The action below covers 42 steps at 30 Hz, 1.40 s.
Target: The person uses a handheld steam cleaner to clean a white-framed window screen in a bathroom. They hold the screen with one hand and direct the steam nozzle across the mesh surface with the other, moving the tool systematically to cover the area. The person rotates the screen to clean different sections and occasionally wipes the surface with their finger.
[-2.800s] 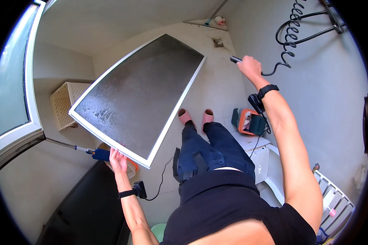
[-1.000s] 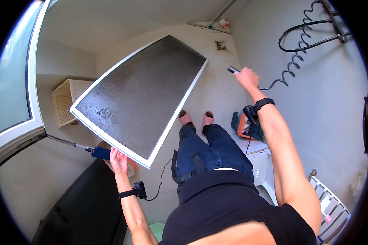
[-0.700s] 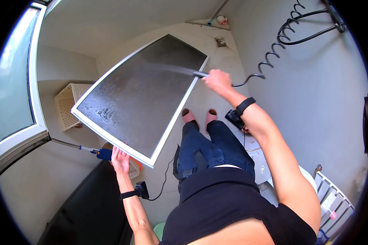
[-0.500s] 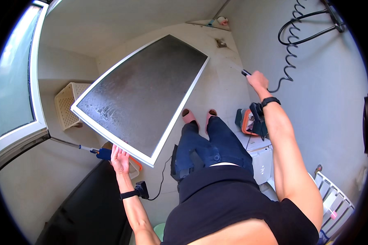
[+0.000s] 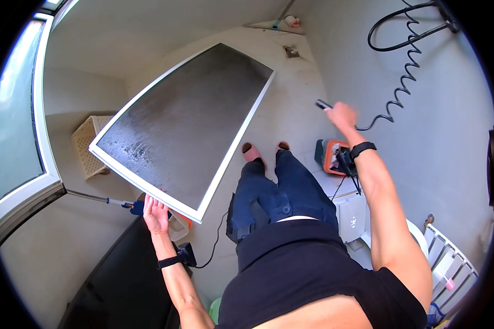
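A window screen [image 5: 189, 123] with a white frame and dark mesh leans at a slant in front of me. Its near left corner area glistens with water. My left hand [image 5: 156, 215] grips the frame's near edge from below, the fingertips partly hidden by it. In my right hand [image 5: 342, 117], to the right of the screen and apart from it, is a black spray handle [image 5: 323, 104] with its tip toward the mesh. From the handle a black coiled hose [image 5: 405, 85] runs up along the wall.
At left are an open window [image 5: 16, 109], a beige plastic basket [image 5: 85, 148] and a pole [image 5: 88, 195]. A black panel [image 5: 115, 274] stands near my left arm. An orange-rimmed bin [image 5: 328, 156], a toilet [image 5: 352, 216] and a white radiator [image 5: 450, 268] line the right. A floor drain [image 5: 291, 51] lies ahead.
My right hand has moved slightly left and down with the spray handle, and the hose has swung right. The screen and my left hand sit slightly further left in view.
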{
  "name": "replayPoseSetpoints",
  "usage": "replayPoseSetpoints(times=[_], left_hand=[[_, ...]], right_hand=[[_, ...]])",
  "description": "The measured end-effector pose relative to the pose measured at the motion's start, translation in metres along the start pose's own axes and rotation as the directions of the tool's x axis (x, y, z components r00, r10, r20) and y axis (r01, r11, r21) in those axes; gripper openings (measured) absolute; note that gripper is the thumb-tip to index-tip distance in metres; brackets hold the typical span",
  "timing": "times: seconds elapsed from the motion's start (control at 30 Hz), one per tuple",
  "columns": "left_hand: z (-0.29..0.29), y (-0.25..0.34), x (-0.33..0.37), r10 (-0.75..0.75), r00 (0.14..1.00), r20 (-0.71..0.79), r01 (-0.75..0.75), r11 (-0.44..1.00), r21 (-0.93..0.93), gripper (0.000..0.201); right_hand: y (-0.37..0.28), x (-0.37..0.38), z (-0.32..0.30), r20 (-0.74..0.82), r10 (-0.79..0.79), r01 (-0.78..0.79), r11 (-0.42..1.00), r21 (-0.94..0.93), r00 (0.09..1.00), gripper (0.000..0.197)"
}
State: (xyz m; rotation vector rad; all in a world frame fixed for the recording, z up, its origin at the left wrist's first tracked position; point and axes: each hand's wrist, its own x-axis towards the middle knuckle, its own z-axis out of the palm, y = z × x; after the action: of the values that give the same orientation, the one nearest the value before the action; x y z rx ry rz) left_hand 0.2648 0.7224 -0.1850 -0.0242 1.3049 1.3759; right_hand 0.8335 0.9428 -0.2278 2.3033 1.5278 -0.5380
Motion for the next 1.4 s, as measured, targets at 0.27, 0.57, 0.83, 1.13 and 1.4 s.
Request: replayPoseSetpoints(times=[0.27,0.57,0.83,1.13,1.4], left_hand=[[-0.002,0.002,-0.001,-0.011,1.000,0.016,0.011,1.000,-0.012,0.055],[0.003,0.005,-0.004,-0.025,0.998,0.062,0.026,1.000,-0.018,0.055],[0.004,0.002,-0.008,0.006,1.000,0.017,-0.005,1.000,-0.013,0.055],[0.024,0.001,-0.015,0.082,0.997,0.013,-0.082,0.996,-0.035,0.057],[0.045,-0.002,-0.023,0.191,0.982,0.009,-0.191,0.981,-0.024,0.055]], right_hand=[[0.010,0.008,0.014,-0.020,-0.019,0.019,0.999,-0.037,1.000,0.033],[0.013,-0.008,0.018,0.014,-0.034,0.036,0.987,-0.154,0.999,0.031],[0.026,0.024,0.008,0.003,0.141,-0.141,0.990,0.003,0.990,0.032],[-0.023,0.063,-0.011,-0.060,-0.034,0.038,0.997,0.068,0.998,0.036],[-0.039,0.052,-0.021,0.012,-0.215,0.213,0.972,0.097,0.976,0.037]])
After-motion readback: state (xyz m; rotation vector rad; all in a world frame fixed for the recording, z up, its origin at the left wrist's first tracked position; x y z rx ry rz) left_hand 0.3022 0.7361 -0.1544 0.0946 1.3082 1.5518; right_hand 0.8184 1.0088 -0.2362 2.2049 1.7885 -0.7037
